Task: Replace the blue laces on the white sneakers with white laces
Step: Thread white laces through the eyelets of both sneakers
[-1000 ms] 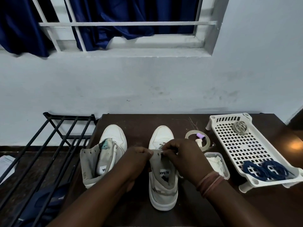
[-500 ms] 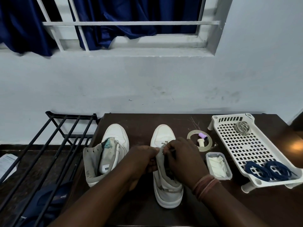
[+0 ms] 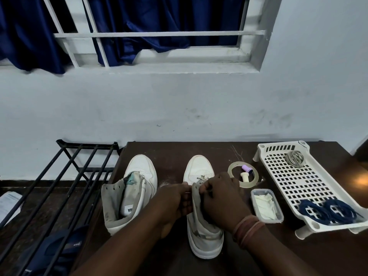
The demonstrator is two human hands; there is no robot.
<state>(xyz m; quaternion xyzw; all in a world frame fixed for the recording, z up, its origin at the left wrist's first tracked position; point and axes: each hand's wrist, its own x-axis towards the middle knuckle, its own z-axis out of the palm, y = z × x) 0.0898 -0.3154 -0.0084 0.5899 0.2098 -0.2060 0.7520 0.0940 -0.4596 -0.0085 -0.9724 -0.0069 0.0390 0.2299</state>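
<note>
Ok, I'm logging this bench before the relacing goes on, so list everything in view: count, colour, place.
sneakers: two, white, side by side on the table, toes toward the wall; the left one has bare eyelets
blue laces: two coiled bundles, near end of the tray
tray: one, white, perforated, right side of the table
grey coil: one, far end of the tray
clear container: one, whitish material inside, between right sneaker and tray
tape ring: one, pale, behind the container, a small purple-and-cream item inside it
table: one, dark brown
rack: one, black metal, left of the table
curtain: dark blue, at the window
hands: left hand and right hand, both gripping the right sneaker's upper
</note>
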